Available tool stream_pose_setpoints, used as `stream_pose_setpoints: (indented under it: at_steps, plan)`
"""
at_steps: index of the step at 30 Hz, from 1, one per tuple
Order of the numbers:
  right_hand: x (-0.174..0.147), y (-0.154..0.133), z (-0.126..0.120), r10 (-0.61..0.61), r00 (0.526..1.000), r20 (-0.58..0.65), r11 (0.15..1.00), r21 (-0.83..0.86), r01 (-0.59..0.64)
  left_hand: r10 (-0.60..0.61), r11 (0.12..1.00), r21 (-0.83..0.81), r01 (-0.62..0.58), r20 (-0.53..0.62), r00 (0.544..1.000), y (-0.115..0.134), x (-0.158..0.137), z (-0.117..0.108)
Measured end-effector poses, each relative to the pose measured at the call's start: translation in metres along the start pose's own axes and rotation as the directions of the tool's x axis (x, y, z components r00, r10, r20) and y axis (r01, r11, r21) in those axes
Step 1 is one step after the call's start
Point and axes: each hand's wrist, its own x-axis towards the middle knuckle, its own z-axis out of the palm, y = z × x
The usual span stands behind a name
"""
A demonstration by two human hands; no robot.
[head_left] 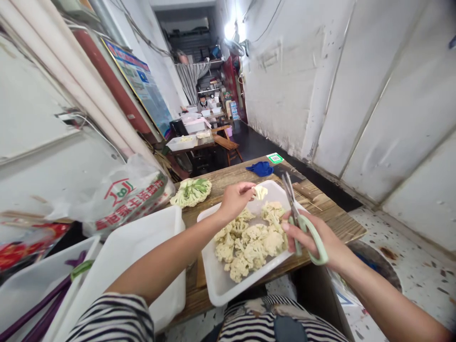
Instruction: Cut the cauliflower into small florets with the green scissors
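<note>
Between the fingertips of my left hand [237, 200] is a small cauliflower floret [261, 192], raised over the far side of a white plastic tray [216, 295]. Cut cauliflower pieces [254, 244] are heaped in that tray. My right hand [317, 237] grips green-handled scissors [292, 202] above the tray's right edge. The blades point up and away from me and look slightly parted. A larger cauliflower head [192, 191], stem side up, lies on the wooden table beyond the tray to the left.
A blue cloth-like item [260, 168], a knife [302, 190] and a QR-code card [275, 158] lie at the table's far right. On the left stand a white bin [142, 242], a plastic bag [124, 197] and a tray with purple eggplants [46, 304]. A person [203, 102] is far back.
</note>
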Motion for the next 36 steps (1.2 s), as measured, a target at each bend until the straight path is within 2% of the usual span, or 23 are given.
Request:
stream_pose_setpoints:
  at_steps: [2, 8, 14, 20, 26, 31, 33, 36]
  plan:
    - [0.011, -0.006, 0.006, -0.061, 0.986, -0.156, 0.998, -0.033, 0.057, 0.021, 0.989, -0.145, -0.022, -0.008, 1.0, 0.012, -0.013, 0.002]
    - [0.039, -0.009, 0.019, -0.059, 0.973, -0.223, 0.997, 0.041, 0.07, 0.071, 0.981, -0.182, -0.061, 0.047, 0.996, 0.028, -0.036, -0.001]
    - [0.051, -0.006, 0.029, 0.003, 0.979, -0.202, 0.999, 0.036, 0.005, 0.06, 0.985, -0.168, -0.046, 0.081, 0.995, 0.02, -0.038, -0.01]
    - [0.083, 0.003, 0.033, 0.102, 0.973, -0.205, 0.991, -0.058, -0.116, 0.032, 0.999, -0.031, -0.03, 0.036, 0.999, 0.006, -0.029, -0.016]
    - [0.101, 0.001, 0.04, 0.218, 0.967, -0.13, 0.972, -0.063, -0.227, -0.061, 0.982, -0.178, 0.066, 0.028, 0.998, -0.005, -0.019, -0.014]
    - [0.109, -0.001, 0.043, 0.264, 0.964, -0.028, 0.964, 0.002, -0.264, -0.087, 0.955, -0.284, 0.089, 0.017, 0.996, -0.013, -0.014, -0.011]
    - [0.114, 0.002, 0.043, 0.268, 0.963, 0.0, 0.963, 0.026, -0.268, -0.063, 0.969, -0.241, 0.064, 0.011, 0.998, -0.017, -0.013, -0.013]
    - [0.121, 0.007, 0.04, 0.284, 0.959, -0.016, 0.959, 0.026, -0.283, 0.022, 1.0, -0.017, -0.023, -0.019, 1.0, -0.023, -0.013, -0.02]
